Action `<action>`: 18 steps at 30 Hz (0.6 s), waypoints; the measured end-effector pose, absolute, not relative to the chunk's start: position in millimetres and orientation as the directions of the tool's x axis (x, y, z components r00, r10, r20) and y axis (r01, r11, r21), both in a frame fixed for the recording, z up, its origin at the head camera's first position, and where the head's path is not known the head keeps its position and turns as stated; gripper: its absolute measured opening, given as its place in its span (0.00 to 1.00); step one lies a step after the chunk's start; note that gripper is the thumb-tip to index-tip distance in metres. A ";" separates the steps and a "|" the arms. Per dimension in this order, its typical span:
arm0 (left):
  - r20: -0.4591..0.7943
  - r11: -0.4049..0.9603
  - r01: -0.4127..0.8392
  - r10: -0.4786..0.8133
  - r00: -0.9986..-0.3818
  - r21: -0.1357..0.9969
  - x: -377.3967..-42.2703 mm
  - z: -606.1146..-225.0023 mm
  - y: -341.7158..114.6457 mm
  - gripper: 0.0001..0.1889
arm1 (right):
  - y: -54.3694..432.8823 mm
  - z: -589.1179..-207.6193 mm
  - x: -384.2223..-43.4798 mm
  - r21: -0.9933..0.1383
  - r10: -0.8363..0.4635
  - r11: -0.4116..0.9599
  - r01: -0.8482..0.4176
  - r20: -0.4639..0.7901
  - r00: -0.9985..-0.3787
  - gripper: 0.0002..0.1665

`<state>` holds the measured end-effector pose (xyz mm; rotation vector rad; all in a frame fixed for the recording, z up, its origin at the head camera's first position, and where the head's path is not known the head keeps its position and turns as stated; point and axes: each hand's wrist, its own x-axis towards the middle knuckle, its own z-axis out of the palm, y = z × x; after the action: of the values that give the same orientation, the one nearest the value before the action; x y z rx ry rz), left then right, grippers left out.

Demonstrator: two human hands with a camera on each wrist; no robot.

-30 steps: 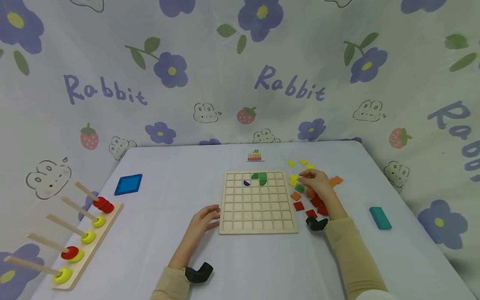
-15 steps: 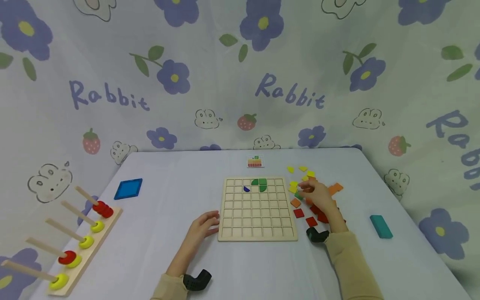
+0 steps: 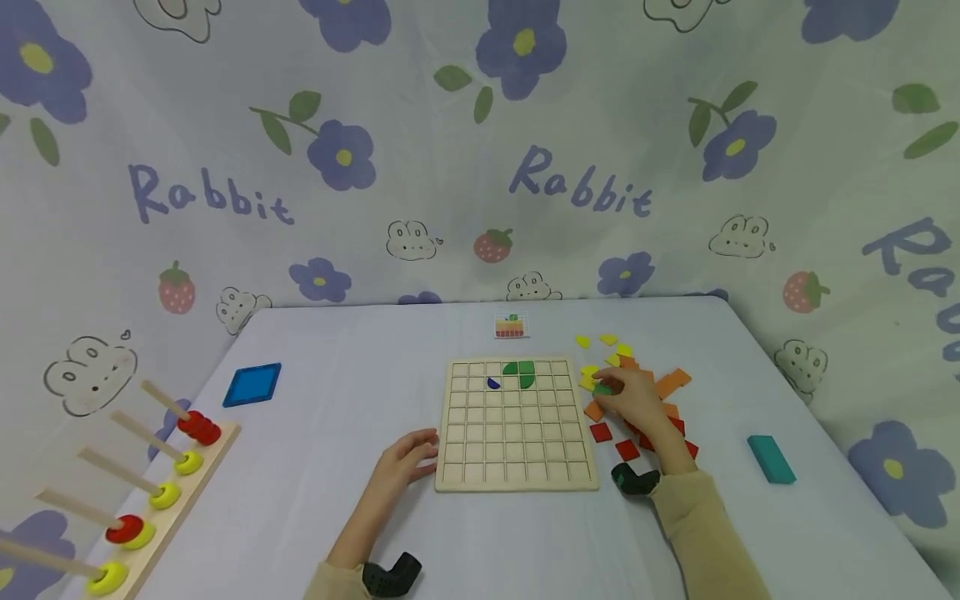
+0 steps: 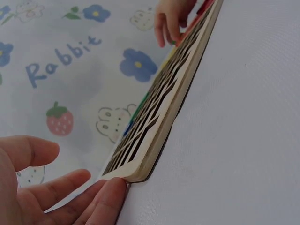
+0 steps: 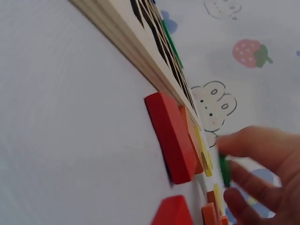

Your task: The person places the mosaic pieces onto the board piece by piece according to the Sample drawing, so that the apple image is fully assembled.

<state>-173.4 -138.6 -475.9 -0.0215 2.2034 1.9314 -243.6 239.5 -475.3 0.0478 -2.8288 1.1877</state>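
My right hand [image 3: 636, 407] pinches a small green piece [image 5: 225, 169] between thumb and fingers, just right of the wooden grid board [image 3: 517, 477]. Loose red pieces [image 5: 171, 136], orange pieces [image 3: 672, 382] and yellow pieces [image 3: 588, 377] lie around and partly under that hand. On the board's upper rows sit several green pieces [image 3: 527, 367], square and rounded, and a dark blue half-round piece [image 3: 493, 383]. My left hand [image 3: 408, 460] rests at the board's left edge, its fingers loosely spread. Its fingertips [image 4: 115, 185] touch the board's corner in the left wrist view.
Behind the board lies a small picture card [image 3: 511, 326]. A blue tray [image 3: 252, 385] is at the left, beyond a wooden peg stand [image 3: 183, 500] with red and yellow rings. A teal block [image 3: 771, 459] lies at the right. A printed curtain [image 3: 450, 167] borders the table.
My right hand has come down slightly and taken hold of the green piece that lay beside the board. The left hand stays at the board's edge. The head view has shifted a little.
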 end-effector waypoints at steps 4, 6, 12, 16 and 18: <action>-0.175 0.130 -0.159 0.122 -0.977 0.979 -170.4 -473.8 -138.8 0.23 | 232.9 -463.1 -236.5 -0.817 0.003 0.573 -0.061 0.076 -0.997 0.22; -0.173 0.124 -0.158 0.120 -0.978 0.980 -169.9 -473.6 -138.6 0.23 | 226.7 -455.9 -234.9 -0.851 -0.025 0.512 -0.118 0.122 -0.992 0.23; -0.159 0.123 -0.144 0.125 -0.979 0.982 -173.1 -474.6 -137.7 0.23 | 198.6 -441.2 -240.7 -0.901 -0.097 0.402 -0.167 0.139 -0.986 0.23; -0.159 0.141 -0.141 0.120 -0.980 0.980 -174.9 -475.5 -137.9 0.23 | 178.0 -441.7 -246.5 -0.914 -0.144 0.375 -0.152 0.105 -0.984 0.23; -0.169 0.146 -0.152 0.112 -0.979 0.978 -174.9 -476.2 -138.7 0.23 | 167.2 -443.6 -249.6 -0.940 -0.172 0.314 -0.133 0.082 -0.982 0.23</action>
<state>-174.9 -138.7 -476.2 -0.0390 2.2163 1.9303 -249.6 167.2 -443.6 0.2987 -2.5729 1.8362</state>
